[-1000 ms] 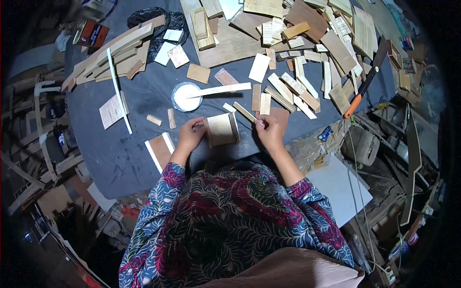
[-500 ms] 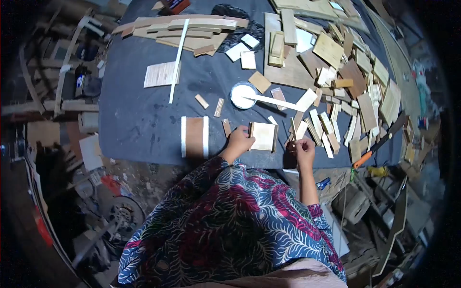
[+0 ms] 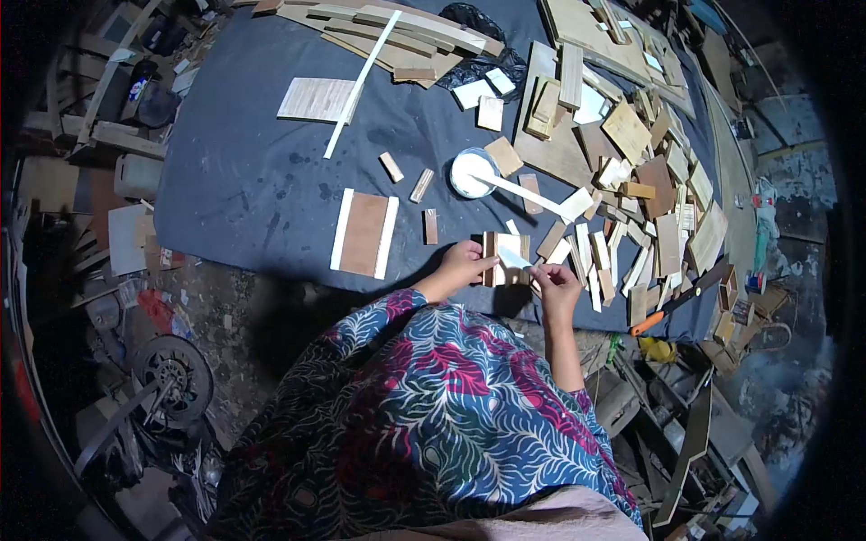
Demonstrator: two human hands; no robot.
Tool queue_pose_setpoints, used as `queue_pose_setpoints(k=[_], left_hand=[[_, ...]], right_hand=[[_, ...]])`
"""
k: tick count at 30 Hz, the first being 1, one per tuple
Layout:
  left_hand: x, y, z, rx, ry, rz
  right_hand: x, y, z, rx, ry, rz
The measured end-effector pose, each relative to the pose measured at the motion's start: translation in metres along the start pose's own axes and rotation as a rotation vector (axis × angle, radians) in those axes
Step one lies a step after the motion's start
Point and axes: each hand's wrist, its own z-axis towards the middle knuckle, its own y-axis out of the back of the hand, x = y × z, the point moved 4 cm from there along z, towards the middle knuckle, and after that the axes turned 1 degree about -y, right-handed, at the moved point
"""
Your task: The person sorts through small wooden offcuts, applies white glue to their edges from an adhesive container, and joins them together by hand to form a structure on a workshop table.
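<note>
My left hand (image 3: 462, 269) grips the left side of a small wooden piece (image 3: 507, 245), pale on top with darker strips along its sides, near the table's front edge. In a pinch, my right hand (image 3: 556, 285) holds a thin pale strip (image 3: 519, 260) slanting over that piece; whether it touches cannot be made out. Beyond both hands stands a round tub of white paste (image 3: 473, 173), a flat pale stick (image 3: 528, 193) lying across its rim. To the left lies a brown panel (image 3: 363, 234) with two white edge strips. A small brown block (image 3: 430, 226) sits near my left hand.
Many wood offcuts (image 3: 622, 207) are heaped on the right of the dark-covered table (image 3: 244, 198). A handsaw with an orange handle (image 3: 648, 323) lies at the right front edge. Long boards (image 3: 397, 45) and a black plastic bag (image 3: 492, 54) lie at the back.
The view has turned and shifted slightly. My right hand has moved left, bringing the thin strip from beside the wooden piece to over it. My left hand keeps its hold.
</note>
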Motion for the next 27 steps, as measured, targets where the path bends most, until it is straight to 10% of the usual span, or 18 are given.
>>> queue_pose_setpoints(k=[27], left_hand=[[-0.012, -0.028, -0.003, 0.052, -0.079, -0.261]], right_hand=[[0.014, -0.020, -0.042, 0.095, -0.045, -0.134]])
